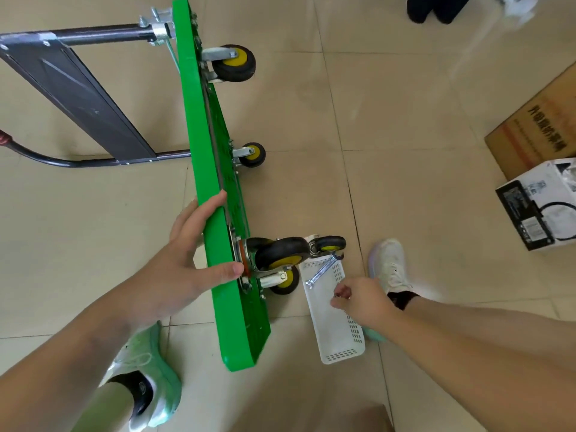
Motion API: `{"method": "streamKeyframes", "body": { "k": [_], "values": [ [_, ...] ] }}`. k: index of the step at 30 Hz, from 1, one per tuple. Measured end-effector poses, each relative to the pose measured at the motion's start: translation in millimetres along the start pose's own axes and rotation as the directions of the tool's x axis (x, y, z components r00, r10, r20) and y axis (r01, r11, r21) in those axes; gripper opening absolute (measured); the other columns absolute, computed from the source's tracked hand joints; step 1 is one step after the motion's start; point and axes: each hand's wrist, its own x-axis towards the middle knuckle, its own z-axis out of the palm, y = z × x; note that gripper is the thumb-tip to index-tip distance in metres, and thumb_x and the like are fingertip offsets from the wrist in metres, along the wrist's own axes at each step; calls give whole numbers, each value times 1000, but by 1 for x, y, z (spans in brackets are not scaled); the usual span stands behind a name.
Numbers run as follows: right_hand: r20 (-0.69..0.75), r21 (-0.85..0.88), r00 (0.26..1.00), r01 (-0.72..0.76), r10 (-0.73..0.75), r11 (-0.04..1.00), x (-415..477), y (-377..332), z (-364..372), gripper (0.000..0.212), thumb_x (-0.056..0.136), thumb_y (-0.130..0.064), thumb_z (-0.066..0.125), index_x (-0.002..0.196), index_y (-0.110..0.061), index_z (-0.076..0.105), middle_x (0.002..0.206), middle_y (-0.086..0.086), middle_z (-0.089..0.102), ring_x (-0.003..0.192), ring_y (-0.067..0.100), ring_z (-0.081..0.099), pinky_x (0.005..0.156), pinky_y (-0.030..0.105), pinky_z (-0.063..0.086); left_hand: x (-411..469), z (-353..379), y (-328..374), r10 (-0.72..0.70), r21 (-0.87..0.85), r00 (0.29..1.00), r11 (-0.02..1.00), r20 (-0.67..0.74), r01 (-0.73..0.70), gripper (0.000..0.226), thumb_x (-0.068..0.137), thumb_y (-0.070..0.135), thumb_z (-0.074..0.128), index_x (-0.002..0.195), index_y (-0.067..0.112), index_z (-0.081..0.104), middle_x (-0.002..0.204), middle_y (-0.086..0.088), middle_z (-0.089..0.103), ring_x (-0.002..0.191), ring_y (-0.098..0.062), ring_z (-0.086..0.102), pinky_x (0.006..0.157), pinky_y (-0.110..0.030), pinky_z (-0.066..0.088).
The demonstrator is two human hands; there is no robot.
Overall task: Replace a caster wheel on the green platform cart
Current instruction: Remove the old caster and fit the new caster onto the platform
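Observation:
The green platform cart stands on its side edge on the tiled floor, underside facing right. My left hand grips its upper edge, thumb beside a black caster wheel with a yellow hub at the near corner. A second near wheel shows below it. Two more casters are mounted farther along. A loose caster wheel lies on the floor by a white slotted tray holding a silver wrench. My right hand hovers over the tray, pinching small metal hardware.
The cart's dark folding handle lies flat to the left. My two feet in light sneakers flank the cart's near end. A cardboard box and a black-and-white box sit at the right. Someone's dark shoes are at the top.

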Motion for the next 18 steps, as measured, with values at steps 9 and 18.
{"method": "streamKeyframes", "body": {
  "k": [9, 18],
  "values": [
    [-127, 104, 987, -84, 97, 991, 17, -6, -18, 20, 85, -14, 74, 104, -15, 71, 96, -2, 72, 90, 16, 68, 76, 22, 46, 7, -5, -9, 34, 90, 999, 995, 5, -35, 98, 72, 45, 88, 142, 77, 27, 162, 32, 10, 144, 17, 22, 105, 0, 29],
    [140, 279, 935, 279, -327, 919, 25, -166, -105, 11, 92, -36, 69, 102, -31, 74, 92, -14, 77, 87, 5, 73, 91, 28, 53, 4, -5, -4, -55, 59, 997, 997, 45, 52, 98, 73, 37, 85, 130, 87, 24, 146, 55, -5, 121, 41, 23, 95, -19, 56]
  ]
}}
